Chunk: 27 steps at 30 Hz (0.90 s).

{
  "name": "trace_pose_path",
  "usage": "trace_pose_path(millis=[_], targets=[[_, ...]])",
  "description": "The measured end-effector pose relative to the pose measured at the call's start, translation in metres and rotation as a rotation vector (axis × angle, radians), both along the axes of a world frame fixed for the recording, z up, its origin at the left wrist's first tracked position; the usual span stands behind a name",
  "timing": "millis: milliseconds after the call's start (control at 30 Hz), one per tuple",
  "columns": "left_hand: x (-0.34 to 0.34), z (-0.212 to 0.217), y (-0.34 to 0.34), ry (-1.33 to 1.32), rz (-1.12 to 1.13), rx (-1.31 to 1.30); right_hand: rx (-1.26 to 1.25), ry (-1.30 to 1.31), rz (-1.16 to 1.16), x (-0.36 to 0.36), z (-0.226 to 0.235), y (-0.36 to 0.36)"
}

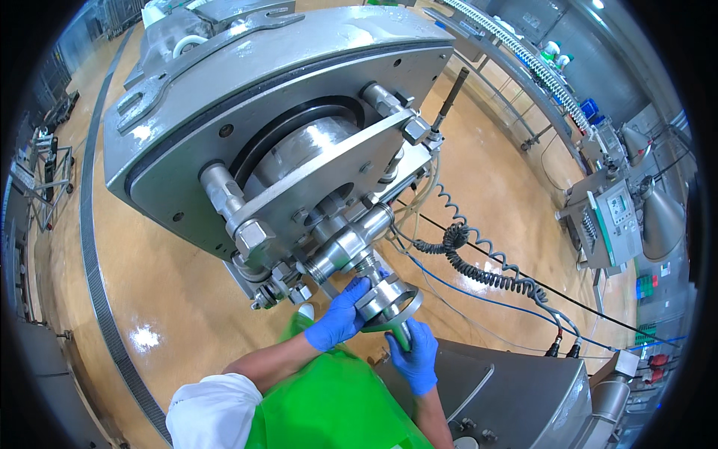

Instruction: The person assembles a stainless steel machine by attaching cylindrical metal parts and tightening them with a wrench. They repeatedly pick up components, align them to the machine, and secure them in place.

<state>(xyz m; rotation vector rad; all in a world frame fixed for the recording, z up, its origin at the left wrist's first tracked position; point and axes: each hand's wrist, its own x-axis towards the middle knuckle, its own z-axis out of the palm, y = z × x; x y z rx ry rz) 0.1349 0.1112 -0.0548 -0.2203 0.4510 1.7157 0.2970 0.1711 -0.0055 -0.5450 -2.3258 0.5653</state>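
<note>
Best held, as here, with left hand [342, 313] curled round likely heavy, slick metal ring [379, 296], right hand [416, 358] round green handle [404, 337].

The wide fisheye view looks from the person's head, down and forward over the green apron [329, 400]; it sits near the left hand [340, 316] and right hand [416, 359], seen just below the lower edge of the steel machine [336, 41]; the machine's left and upper right corners both fit within it; past that right corner it reaches across the floor [508, 168] to a distant control panel [615, 209]; the drain [93, 280] bends near the dark rim.
</note>
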Motion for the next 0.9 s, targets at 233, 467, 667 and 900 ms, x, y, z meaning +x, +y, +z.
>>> trace_pose_path(millis=[233,467,667,900], targets=[[-0.004,0.006,0.0,0.104,-0.068,0.16,0.176,-0.04,0.069,0.002,-0.002,0.026],[-0.011,0.013,0.003,0.16,-0.125,0.325,-1.755,0.293,-0.012,0.01,0.011,0.031],[-0.003,0.001,0.003,0.169,-0.04,0.139,-1.377,0.077,-0.224,-0.001,0.034,0.012],[-0.002,0.009,0.011,0.229,0.017,0.055,-0.209,-0.091,-0.047,0.003,0.02,0.015]])
